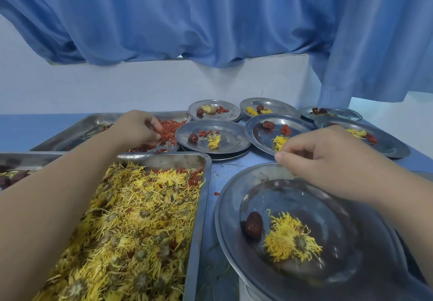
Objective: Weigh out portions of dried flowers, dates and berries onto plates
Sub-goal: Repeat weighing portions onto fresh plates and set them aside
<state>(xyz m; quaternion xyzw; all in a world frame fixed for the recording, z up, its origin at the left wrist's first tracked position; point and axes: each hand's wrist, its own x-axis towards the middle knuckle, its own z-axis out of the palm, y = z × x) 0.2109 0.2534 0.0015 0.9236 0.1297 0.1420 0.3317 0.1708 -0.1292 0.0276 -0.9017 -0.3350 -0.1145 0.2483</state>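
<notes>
Pinching goji berries (169,129) from far tray (70,132) w/ L hand (138,128), R hand (328,160) loosely curled over near plate (230,209) rim, contents unclear; next: drop berries beside date (253,224), chrysanthemum (290,240).

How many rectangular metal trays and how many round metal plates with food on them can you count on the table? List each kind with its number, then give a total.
Rectangular trays: 3
Round plates: 7
Total: 10
</notes>
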